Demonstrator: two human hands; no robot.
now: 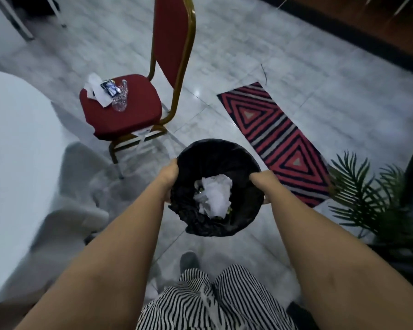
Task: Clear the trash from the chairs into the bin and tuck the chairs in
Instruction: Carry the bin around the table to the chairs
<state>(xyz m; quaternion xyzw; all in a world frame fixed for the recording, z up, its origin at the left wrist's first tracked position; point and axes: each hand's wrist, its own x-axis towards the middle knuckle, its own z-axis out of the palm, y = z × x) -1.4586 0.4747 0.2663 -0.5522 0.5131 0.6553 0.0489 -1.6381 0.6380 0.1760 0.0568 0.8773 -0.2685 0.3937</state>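
1. Above the tiled floor (308, 91), between the red chair (122, 110) and the striped rug (277, 141): black-lined bin (200, 217) carried at its rim, left hand (171, 172) gripping the left side, right hand (260, 181) gripping the right side.
2. Both grips clamped on the bin's rim, fingers curled over the edge and mostly hidden behind the liner.
3. Inside the bin: crumpled white paper (215, 195) already dropped in, with something darker beneath it, too small to identify.
4. On the chair seat, toward its front-left corner: white paper scraps (94, 90), a dark printed wrapper (110, 88) and a crushed clear plastic bottle (121, 97), all heaped and touching.
5. At the left edge: white round desk (12, 144), with the chair standing apart from it, not tucked in.
6. Step in hand, as judged: bringing the bin over to this chair's trash.
7. Next move, probably: set the bin down beside the chair or free one hand, gather the loose pile in one or two grabs, mind the light bottle rolling off the seat, then push the chair toward the desk.
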